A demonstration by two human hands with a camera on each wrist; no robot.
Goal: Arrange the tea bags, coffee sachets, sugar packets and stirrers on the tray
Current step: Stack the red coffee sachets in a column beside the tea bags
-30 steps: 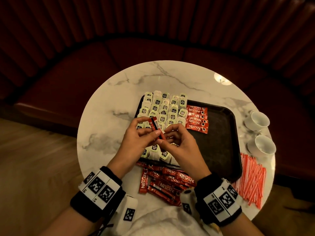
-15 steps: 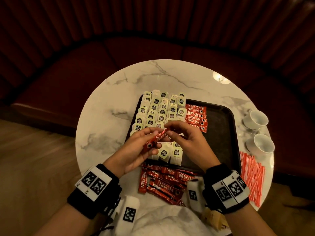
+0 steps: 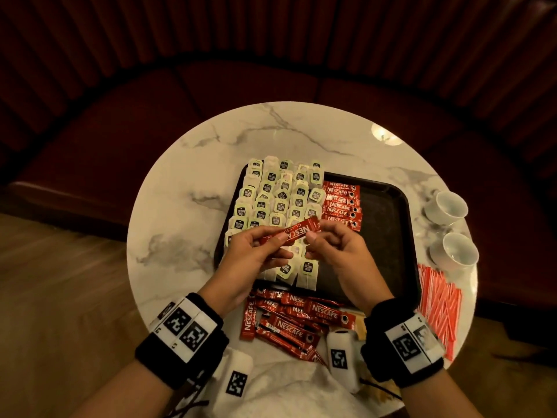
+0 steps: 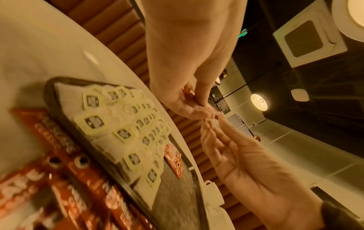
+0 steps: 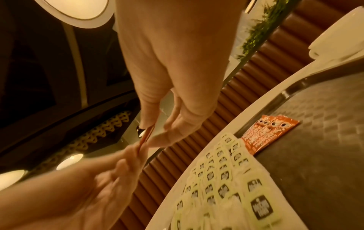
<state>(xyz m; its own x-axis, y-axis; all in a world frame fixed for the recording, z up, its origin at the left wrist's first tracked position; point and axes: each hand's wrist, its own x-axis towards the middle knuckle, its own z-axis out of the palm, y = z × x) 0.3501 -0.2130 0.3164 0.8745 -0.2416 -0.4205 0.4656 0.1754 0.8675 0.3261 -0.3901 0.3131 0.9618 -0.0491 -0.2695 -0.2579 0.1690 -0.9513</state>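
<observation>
Both hands hold one red coffee sachet [image 3: 291,233] almost level above the tea bags [image 3: 280,200]. My left hand [image 3: 280,236] pinches its left half and my right hand [image 3: 315,232] pinches its right end. In the right wrist view the sachet [image 5: 146,133] shows edge-on between the right hand's thumb and finger. The tea bags fill the left part of the black tray [image 3: 388,236], and a neat column of coffee sachets [image 3: 342,206] lies beside them. A loose pile of sachets [image 3: 295,321] lies on the table in front of the tray. Red-and-white sticks [image 3: 440,303] lie to the tray's right.
Two white cups [image 3: 449,206] [image 3: 455,251] stand at the right edge of the round marble table [image 3: 187,206]. The right half of the tray is bare. A dark red curved bench [image 3: 120,131] wraps round the far side.
The sachet has turned from nearly upright to almost level. Both hands have spread apart along it and shifted slightly away from me over the tea bags.
</observation>
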